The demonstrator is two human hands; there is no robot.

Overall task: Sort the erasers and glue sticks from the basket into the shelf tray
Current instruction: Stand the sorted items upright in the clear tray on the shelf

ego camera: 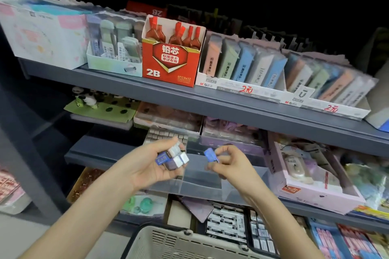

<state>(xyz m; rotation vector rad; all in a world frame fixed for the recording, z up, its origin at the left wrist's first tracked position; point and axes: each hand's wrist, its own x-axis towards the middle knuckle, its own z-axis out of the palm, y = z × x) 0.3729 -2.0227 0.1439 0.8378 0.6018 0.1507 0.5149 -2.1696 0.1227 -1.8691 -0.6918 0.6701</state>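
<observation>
closest was the pale basket point(168, 242), at the very bottom. the left hand point(151, 168) gripped a bunch of small erasers point(174, 156). the right hand point(231, 164) pinched one blue eraser point(211, 154) above the clear shelf tray point(200, 183) on the gray shelf point(88, 155).

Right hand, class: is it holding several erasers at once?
No, the right hand pinches just one blue eraser, while the left hand holds a cluster of erasers.
</observation>
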